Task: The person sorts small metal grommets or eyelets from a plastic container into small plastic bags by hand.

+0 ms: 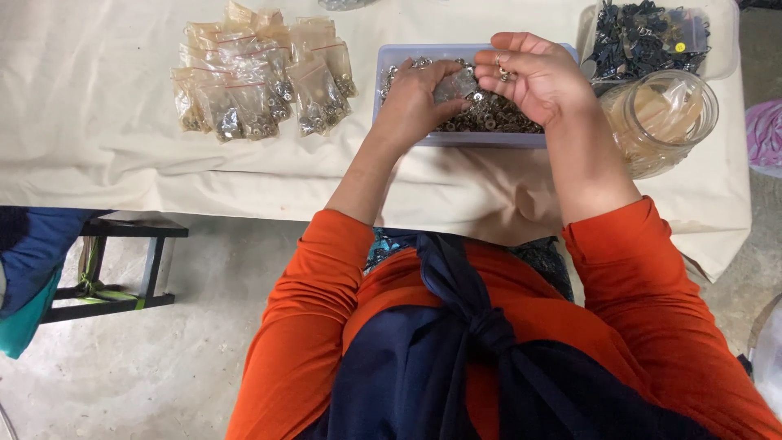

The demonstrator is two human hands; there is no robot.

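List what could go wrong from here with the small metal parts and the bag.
The right hand pinches a few small metal parts above the blue tray; they may slip and scatter. The left hand holds a small clear bag whose mouth may sag, so parts could miss it. The glass jar stands near the right forearm and might get knocked.

Upper centre of frame: shallow pale-blue plastic tray (521, 140) filled with small silver metal rings (497, 114). Left hand (417, 102) over tray, holding small clear plastic bag (456, 83). Right hand (533, 75) palm-up, pinching rings. Upper left: pile of filled clear bags (261, 81) on cream cloth-covered table (106, 122). Upper right: clear glass jar (664, 118).
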